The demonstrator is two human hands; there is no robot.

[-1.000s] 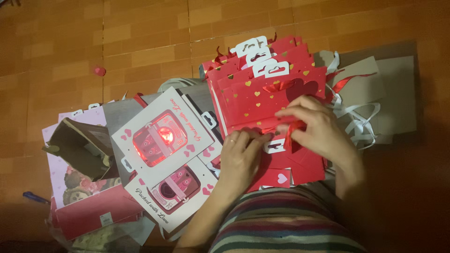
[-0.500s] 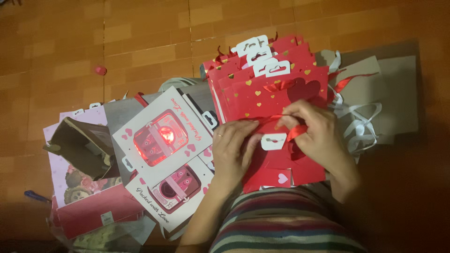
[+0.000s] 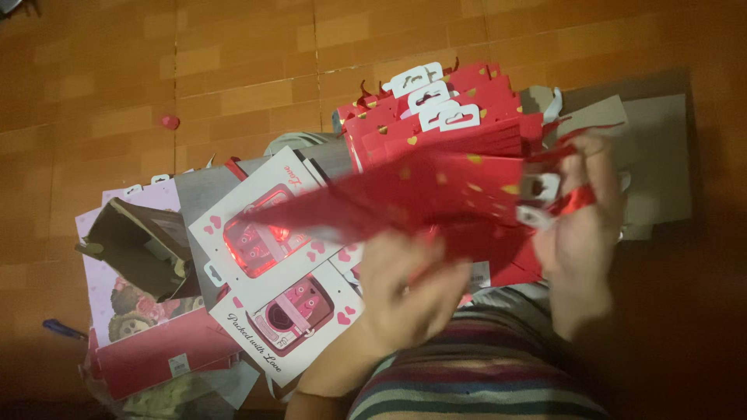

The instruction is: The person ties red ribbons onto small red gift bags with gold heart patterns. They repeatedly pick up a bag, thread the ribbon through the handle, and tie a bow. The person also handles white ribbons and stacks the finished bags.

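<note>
Most of the frame is orange-brown tiled floor (image 3: 233, 70), with a spread of flat printed card lying across its middle and lower left. Largest in that spread is the stack of red heart-printed flats (image 3: 459, 140), upper centre, with white handle tabs at its top edge. A grey cardboard sheet (image 3: 657, 148) lies under the stack at the right.

Across the front of the stack, one red flat (image 3: 405, 198) is held up off the pile, slanting from centre left to the right and blurred by motion. This is the piece being worked. Judging from this, the step in hand is separating a single flat from the stack and handling its tab end.

A white window card with pink hearts (image 3: 311, 342) lies at lower centre left, with a brown folded box (image 3: 132, 245) beside it.

The right hand (image 3: 580, 233) pinches the red flat's right end, with fingers closed around the white tab (image 3: 541, 190) and a strip of shiny red ribbon (image 3: 576, 204). The left hand (image 3: 408, 292) sits under the flat's lower edge. It is too smeared to tell whether it grips or only supports.

Any further handling calls for a steady pinch at the tab, so the ribbon does not slip. It also calls for support underneath, to keep the thin card from bending.

A small red scrap (image 3: 169, 121) lies alone at upper left.
</note>
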